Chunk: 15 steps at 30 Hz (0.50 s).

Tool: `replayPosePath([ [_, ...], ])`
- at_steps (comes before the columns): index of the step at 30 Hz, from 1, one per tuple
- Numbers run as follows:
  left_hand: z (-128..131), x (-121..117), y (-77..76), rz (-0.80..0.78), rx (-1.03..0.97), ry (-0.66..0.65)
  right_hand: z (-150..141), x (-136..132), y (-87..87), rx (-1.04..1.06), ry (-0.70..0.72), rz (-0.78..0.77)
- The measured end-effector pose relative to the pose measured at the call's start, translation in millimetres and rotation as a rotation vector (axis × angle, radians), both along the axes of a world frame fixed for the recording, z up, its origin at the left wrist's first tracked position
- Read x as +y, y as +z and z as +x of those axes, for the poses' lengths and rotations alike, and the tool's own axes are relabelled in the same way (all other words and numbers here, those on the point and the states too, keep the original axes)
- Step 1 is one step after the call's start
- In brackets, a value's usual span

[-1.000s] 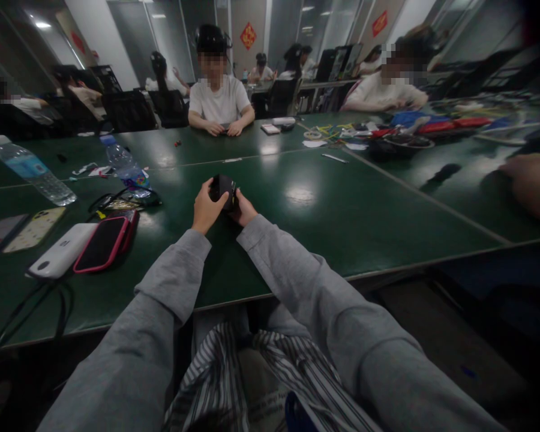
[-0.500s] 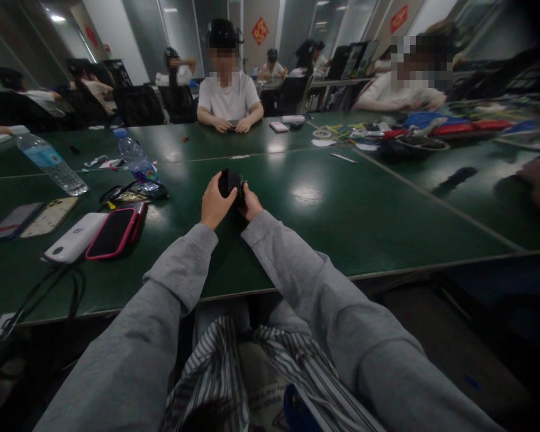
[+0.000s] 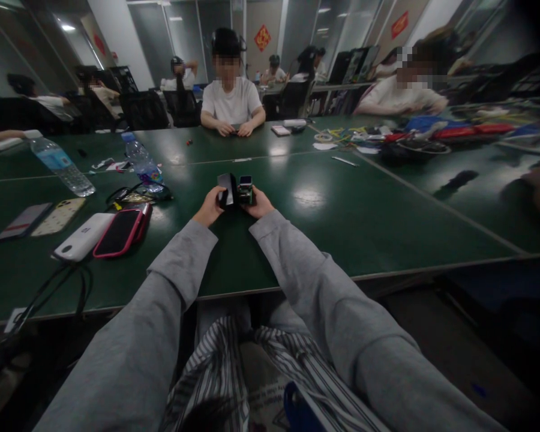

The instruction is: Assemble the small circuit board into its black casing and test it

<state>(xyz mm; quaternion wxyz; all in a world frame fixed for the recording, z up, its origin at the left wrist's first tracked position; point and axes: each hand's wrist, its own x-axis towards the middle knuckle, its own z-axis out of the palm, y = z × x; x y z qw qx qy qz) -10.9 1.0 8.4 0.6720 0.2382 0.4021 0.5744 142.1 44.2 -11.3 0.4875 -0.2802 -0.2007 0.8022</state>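
In my left hand (image 3: 210, 207) is a black casing (image 3: 227, 191), gripped at its left side and standing upright with a glossy face. My right hand (image 3: 260, 204) holds a small electronic module (image 3: 245, 189) with a green circuit board and a small pale screen on top. The two pieces are side by side above the green table (image 3: 333, 222), with a narrow gap between them. Fingers on the far side of both pieces are hidden.
To the left lie a pink-edged phone (image 3: 117, 233), a white power bank (image 3: 84, 237), cables and two water bottles (image 3: 60, 163). A pen (image 3: 344, 161) lies ahead on the right, before a heap of cables and tools (image 3: 432, 133). Another person (image 3: 232, 102) sits opposite.
The black casing and the circuit-board module have come apart. My left hand has shifted left with the casing, my right hand slightly right with the module, whose screen now shows.
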Motion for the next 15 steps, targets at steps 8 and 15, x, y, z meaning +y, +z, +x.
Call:
replayPosePath([
  [8, -11.0, 2.8, -5.9, 0.023, -0.116, 0.043, 3.0, -0.6, 2.6, 0.109, 0.095, 0.036],
  [15, -6.8, 4.4, -12.0, 0.015, -0.209, 0.042, 0.9, 2.3, -1.7, 0.107, 0.118, 0.054],
])
